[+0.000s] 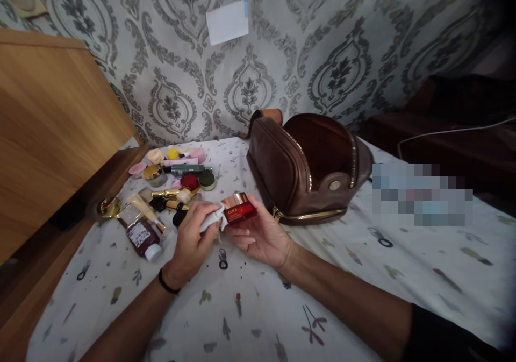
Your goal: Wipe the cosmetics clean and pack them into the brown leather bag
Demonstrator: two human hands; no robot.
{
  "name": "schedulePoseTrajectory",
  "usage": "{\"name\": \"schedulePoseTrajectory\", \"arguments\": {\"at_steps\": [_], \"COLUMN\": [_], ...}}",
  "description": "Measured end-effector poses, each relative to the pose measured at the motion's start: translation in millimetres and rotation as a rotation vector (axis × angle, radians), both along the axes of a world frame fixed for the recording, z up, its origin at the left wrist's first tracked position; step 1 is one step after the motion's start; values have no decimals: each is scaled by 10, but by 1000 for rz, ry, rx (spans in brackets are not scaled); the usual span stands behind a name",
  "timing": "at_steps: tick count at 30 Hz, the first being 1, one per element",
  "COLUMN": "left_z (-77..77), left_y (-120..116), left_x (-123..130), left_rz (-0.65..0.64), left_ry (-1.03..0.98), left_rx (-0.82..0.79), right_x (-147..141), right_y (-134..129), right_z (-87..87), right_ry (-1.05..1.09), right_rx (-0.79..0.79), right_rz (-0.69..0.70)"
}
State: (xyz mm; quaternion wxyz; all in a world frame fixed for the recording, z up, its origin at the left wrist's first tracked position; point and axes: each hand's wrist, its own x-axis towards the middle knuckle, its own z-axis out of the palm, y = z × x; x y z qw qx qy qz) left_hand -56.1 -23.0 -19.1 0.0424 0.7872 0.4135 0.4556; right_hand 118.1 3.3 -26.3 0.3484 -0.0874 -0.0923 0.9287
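A red cosmetic jar with a shiny rose-gold lid lies tilted in my right hand, whose fingers are closed around it. My left hand pinches a crumpled white tissue and presses it to the jar's left side. Just right of my hands, a brown leather bag stands with its zipped top gaping wide. Left of my hands lie several cosmetics, among them a dark bottle with a white cap, a gold-lidded jar and a dark green jar.
The things lie on a patterned white sheet. A wooden cabinet borders the left side. Behind stands a wallpapered wall with a white card on it. Some blurred-out item is at the right, near a white cable.
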Motion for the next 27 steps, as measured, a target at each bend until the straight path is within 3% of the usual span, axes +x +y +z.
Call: {"name": "schedulePoseTrajectory", "arguments": {"at_steps": [6,17,22,27], "left_z": [-22,14,40,43], "left_y": [9,-19,-73,-98], "left_x": [8,-4,45,72], "left_rz": [2,37,-66,-161], "left_ry": [-21,-1,160,199], "left_rx": [-48,38,118,133], "right_x": [-13,-41,-56,-40], "right_y": [17,53,63,44], "right_z": [-31,-90,-108,-76], "right_ry": [5,-151,-112,-91], "right_rx": [-29,-58,-68,-28], "right_rz": [-27,-92,-136,-197]}}
